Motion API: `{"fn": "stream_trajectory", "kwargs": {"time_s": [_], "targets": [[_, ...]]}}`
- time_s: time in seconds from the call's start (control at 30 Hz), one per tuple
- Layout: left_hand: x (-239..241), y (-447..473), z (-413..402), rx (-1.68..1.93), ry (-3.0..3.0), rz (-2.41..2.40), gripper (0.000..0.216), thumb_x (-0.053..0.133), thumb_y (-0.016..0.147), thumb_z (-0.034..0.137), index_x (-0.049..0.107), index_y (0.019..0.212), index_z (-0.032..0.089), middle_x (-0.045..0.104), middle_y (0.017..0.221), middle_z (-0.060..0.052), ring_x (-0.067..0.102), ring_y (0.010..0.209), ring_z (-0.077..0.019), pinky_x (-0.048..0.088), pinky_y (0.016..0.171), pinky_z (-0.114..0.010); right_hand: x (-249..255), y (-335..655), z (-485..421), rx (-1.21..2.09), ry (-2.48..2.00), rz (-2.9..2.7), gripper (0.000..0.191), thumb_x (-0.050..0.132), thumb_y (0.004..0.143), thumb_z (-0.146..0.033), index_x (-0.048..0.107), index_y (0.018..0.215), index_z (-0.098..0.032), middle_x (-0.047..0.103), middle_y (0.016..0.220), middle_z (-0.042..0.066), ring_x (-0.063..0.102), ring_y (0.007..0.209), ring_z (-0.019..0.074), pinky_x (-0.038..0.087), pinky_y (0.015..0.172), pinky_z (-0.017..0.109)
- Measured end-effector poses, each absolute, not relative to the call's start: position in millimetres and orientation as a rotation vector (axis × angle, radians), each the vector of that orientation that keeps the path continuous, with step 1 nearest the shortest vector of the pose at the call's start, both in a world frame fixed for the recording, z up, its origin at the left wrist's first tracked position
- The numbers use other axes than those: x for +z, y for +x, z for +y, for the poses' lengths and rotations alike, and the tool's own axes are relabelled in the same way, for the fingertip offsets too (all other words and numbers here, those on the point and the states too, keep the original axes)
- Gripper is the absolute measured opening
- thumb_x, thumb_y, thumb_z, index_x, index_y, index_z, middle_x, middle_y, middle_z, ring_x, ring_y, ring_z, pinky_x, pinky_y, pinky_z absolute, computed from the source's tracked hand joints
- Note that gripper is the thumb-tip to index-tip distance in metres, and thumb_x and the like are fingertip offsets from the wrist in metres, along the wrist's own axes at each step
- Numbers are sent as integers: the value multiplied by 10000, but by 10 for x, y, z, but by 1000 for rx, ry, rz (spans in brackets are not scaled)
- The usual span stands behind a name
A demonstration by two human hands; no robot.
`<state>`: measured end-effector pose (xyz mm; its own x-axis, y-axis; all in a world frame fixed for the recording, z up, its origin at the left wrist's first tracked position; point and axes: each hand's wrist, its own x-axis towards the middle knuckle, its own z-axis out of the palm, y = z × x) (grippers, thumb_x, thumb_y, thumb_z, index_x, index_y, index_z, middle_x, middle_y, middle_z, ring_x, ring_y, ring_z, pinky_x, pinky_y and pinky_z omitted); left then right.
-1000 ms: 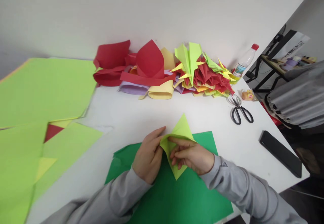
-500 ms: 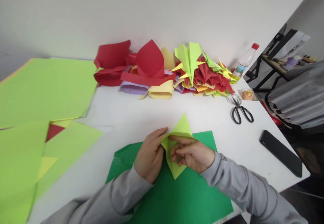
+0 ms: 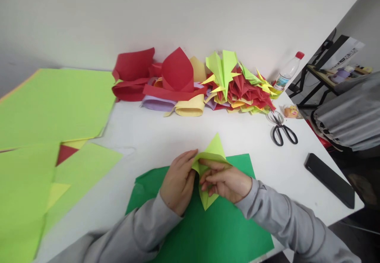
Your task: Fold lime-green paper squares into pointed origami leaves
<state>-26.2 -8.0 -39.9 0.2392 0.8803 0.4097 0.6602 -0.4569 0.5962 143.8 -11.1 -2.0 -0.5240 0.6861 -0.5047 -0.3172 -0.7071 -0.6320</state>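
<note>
A lime-green folded paper point(image 3: 214, 149) with a pointed tip lies over a dark green sheet point(image 3: 219, 231) on the white table point(image 3: 154, 132). My left hand point(image 3: 178, 183) pinches its left fold with closed fingers. My right hand point(image 3: 225, 182) grips its right side, fingers curled on the paper. The two hands almost touch at the paper's middle, and its lower point sticks out below them.
Large lime-green sheets point(image 3: 50, 104) cover the table's left side. A heap of red, yellow and purple paper point(image 3: 175, 84) and folded pieces point(image 3: 237, 84) lies by the wall. Scissors point(image 3: 280, 128), a bottle point(image 3: 286, 73) and a black phone point(image 3: 329, 180) are on the right.
My hands have drawn slightly closer together on the lime-green paper, narrowing its visible middle. Nothing else has moved.
</note>
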Motion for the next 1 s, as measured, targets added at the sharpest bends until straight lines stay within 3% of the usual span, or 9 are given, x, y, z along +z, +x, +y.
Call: {"fn": "stream_trajectory", "kwargs": {"time_s": [0.23,0.47,0.7,1.0], "targets": [[-450,-158,-153,1003,2606,1422,440,366,824,118,523,1231,64,565,1247,-212,476,1224,-329,462,966,-525,-51,1403,-93,2228,-1062,-776,752,617,618,-75,451,1345,-168,594,640,-46,588,570,118,393,497,218],[-320,-132,-338,927,2627,1576,418,348,874,138,424,1283,87,540,1194,-216,542,1092,-331,507,837,-467,16,1391,-89,2202,-1167,-790,839,563,578,-48,369,1392,-116,569,593,-73,548,488,104,364,431,202],[-407,-89,-446,1057,2472,1506,514,334,874,141,305,1386,110,499,1231,-196,502,1126,-313,482,888,-460,79,1387,-75,2229,-1197,-858,844,542,585,-37,353,1403,-126,569,578,-80,541,459,100,385,417,195],[-419,-154,-372,921,2632,1434,435,341,874,185,473,1272,69,499,1288,-213,435,1222,-352,434,959,-506,131,1371,-74,2165,-1302,-1069,882,499,573,-19,303,1422,-156,557,511,-113,469,350,81,394,363,183]]}}
